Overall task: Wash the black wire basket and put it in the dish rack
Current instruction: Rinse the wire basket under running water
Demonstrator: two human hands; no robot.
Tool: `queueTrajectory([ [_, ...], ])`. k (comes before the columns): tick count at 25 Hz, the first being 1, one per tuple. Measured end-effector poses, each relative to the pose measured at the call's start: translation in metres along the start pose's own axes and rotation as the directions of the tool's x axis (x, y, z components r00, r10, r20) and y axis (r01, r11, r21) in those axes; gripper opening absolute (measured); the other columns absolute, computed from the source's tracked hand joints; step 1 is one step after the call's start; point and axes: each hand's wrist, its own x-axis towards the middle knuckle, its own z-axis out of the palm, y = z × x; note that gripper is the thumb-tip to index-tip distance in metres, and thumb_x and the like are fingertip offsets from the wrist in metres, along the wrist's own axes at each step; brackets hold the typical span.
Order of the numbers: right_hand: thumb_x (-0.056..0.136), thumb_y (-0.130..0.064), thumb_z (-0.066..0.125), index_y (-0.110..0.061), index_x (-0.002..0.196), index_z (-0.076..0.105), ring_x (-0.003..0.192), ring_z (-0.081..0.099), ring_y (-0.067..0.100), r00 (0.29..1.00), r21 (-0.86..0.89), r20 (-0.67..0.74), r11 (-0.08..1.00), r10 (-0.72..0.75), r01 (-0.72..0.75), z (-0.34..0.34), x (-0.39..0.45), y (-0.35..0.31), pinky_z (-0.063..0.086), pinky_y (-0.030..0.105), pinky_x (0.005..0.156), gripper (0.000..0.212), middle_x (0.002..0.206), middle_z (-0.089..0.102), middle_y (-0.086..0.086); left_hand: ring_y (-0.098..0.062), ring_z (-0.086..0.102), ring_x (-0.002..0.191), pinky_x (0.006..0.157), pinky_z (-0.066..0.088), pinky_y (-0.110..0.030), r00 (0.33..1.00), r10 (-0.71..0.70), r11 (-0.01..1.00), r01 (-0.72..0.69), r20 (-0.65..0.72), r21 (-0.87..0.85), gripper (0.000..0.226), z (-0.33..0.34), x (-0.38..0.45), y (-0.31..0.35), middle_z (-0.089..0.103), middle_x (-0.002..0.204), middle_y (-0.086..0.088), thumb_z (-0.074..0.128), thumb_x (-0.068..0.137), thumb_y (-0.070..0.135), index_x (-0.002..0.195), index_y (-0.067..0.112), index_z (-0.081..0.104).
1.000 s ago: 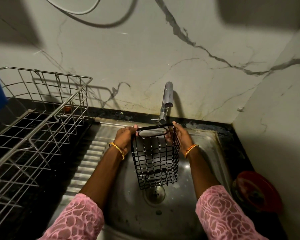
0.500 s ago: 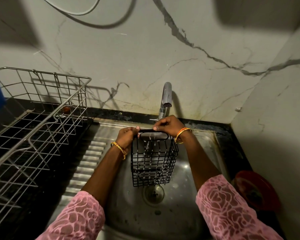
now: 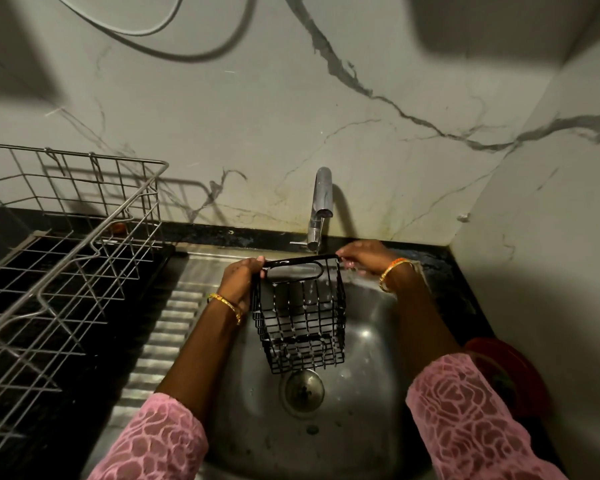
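Black wire basket [image 3: 300, 313] held over the sink [image 3: 368, 403] under the tap [image 3: 321, 206], long axis upright, open mouth toward the wall, left hand [image 3: 239, 280] gripping its left rim, right hand [image 3: 364, 258] seemingly pinching the right corner, dish rack [image 3: 66, 244] left on the surface.

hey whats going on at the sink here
A person is rinsing a black wire basket under the tap, holding it above the steel sink over the drain. The left hand grips the basket's left top edge, and the right hand holds its far right corner. Water droplets cling to the wires. The dish rack stands on the counter to the left, and the basket is not yet in it.
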Motion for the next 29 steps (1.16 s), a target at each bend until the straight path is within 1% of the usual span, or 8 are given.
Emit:
queueTrajectory([
  [3, 0.093, -0.035, 0.048, -0.024, 0.096, 0.064, 0.099, 0.059, 0.019, 0.979, 0.179, 0.175, 0.974, 0.104, -0.136, 0.011, -0.001, 0.037, 0.038, 0.038, 0.090, 0.020, 0.107, 0.066, 0.003, -0.003, 0.052, 0.037, 0.041, 0.044, -0.013, 0.997, -0.059, 0.995, 0.056, -0.040, -0.081, 0.037, -0.014, -0.005, 0.003, 0.057, 0.044, 0.007, 0.051, 0.096, 0.010, 0.061, 0.012, 0.064],
  [5, 0.093, -0.028, 0.048, -0.025, 0.100, 0.062, 0.110, 0.055, 0.024, 0.977, 0.289, 0.206, 0.951, 0.047, -0.106, 0.026, -0.002, 0.049, 0.036, 0.044, 0.097, 0.016, 0.115, 0.063, 0.006, -0.005, 0.053, 0.037, 0.039, 0.044, -0.014, 0.994, -0.089, 0.990, 0.081, -0.063, -0.111, 0.025, -0.020, -0.008, 0.003, 0.057, 0.044, 0.006, 0.051, 0.096, 0.013, 0.072, 0.010, 0.058],
  [7, 0.092, -0.015, 0.050, -0.021, 0.100, 0.061, 0.113, 0.052, 0.030, 0.984, 0.359, 0.178, 0.931, -0.001, -0.064, 0.038, -0.001, 0.051, 0.044, 0.041, 0.091, 0.015, 0.113, 0.060, 0.008, -0.004, 0.053, 0.038, 0.040, 0.045, -0.014, 0.991, -0.102, 0.986, 0.090, -0.081, -0.141, 0.022, -0.025, -0.011, 0.001, 0.057, 0.045, 0.006, 0.051, 0.095, 0.011, 0.074, 0.009, 0.057],
  [10, 0.092, -0.012, 0.050, -0.017, 0.100, 0.060, 0.105, 0.050, 0.026, 0.987, 0.364, 0.163, 0.930, -0.010, -0.050, 0.047, -0.001, 0.045, 0.047, 0.025, 0.064, 0.014, 0.111, 0.057, 0.009, -0.003, 0.053, 0.038, 0.041, 0.045, -0.014, 0.989, -0.117, 0.981, 0.102, -0.084, -0.168, 0.022, -0.030, -0.012, 0.002, 0.057, 0.045, 0.006, 0.051, 0.095, 0.009, 0.075, 0.009, 0.058],
  [17, 0.093, -0.013, 0.049, -0.011, 0.113, 0.057, 0.097, 0.050, 0.024, 0.988, 0.371, 0.152, 0.927, -0.011, -0.047, 0.049, -0.001, 0.034, 0.043, 0.027, 0.065, 0.021, 0.105, 0.060, 0.009, -0.003, 0.047, 0.035, 0.037, 0.042, -0.014, 0.991, -0.114, 0.981, 0.103, -0.063, -0.163, 0.023, -0.031, -0.004, 0.013, 0.051, 0.044, 0.003, 0.048, 0.097, 0.010, 0.074, 0.007, 0.053],
  [19, 0.093, -0.013, 0.050, -0.010, 0.119, 0.056, 0.102, 0.052, 0.027, 0.989, 0.369, 0.148, 0.928, -0.001, -0.054, 0.044, -0.001, 0.034, 0.046, 0.029, 0.068, 0.027, 0.116, 0.059, 0.014, -0.005, 0.049, 0.037, 0.038, 0.043, -0.015, 0.991, -0.116, 0.984, 0.106, -0.063, -0.144, 0.021, -0.030, -0.001, 0.013, 0.051, 0.051, 0.000, 0.050, 0.096, 0.009, 0.075, 0.007, 0.055],
  [23, 0.093, -0.013, 0.050, -0.015, 0.115, 0.059, 0.110, 0.056, 0.026, 0.988, 0.345, 0.155, 0.937, 0.006, -0.060, 0.033, -0.002, 0.031, 0.040, 0.042, 0.094, 0.024, 0.120, 0.061, 0.010, -0.006, 0.050, 0.036, 0.038, 0.043, -0.015, 0.992, -0.111, 0.990, 0.105, -0.057, -0.098, 0.022, -0.029, 0.002, 0.011, 0.053, 0.047, 0.002, 0.051, 0.095, 0.010, 0.074, 0.008, 0.055],
  [29, 0.092, -0.001, 0.044, -0.022, 0.101, 0.063, 0.108, 0.058, 0.023, 0.982, 0.319, 0.184, 0.947, -0.034, -0.027, 0.030, -0.001, 0.015, 0.043, 0.042, 0.098, 0.030, 0.113, 0.064, 0.006, -0.007, 0.050, 0.037, 0.040, 0.045, -0.016, 0.990, -0.128, 0.989, 0.123, -0.065, -0.086, 0.022, -0.037, 0.009, 0.014, 0.053, 0.052, 0.000, 0.052, 0.095, 0.013, 0.072, 0.010, 0.053],
])
